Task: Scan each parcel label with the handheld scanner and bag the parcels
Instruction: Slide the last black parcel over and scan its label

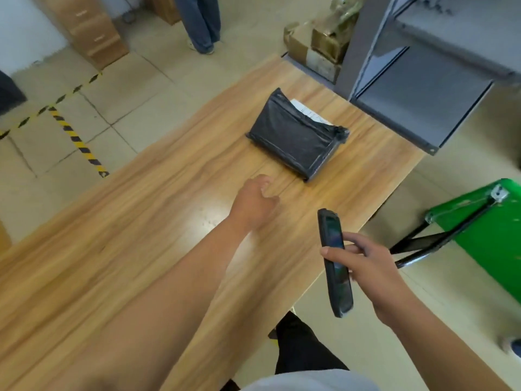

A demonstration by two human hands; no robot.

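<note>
A black plastic-wrapped parcel [296, 136] lies on the wooden table [127, 235], with part of a white label [308, 110] showing at its far edge. My left hand [255, 203] reaches over the table just short of the parcel, its fingers loosely curled and holding nothing. My right hand [366, 266] grips a black handheld scanner [335, 263] near the table's right edge, screen facing up.
A grey metal shelf unit [423, 80] stands beyond the table's right end, with cardboard boxes [318, 46] beside it. A green cart [479, 227] sits on the floor at right. A person's legs [201, 21] stand at the back. Striped floor tape [76, 139] runs at left.
</note>
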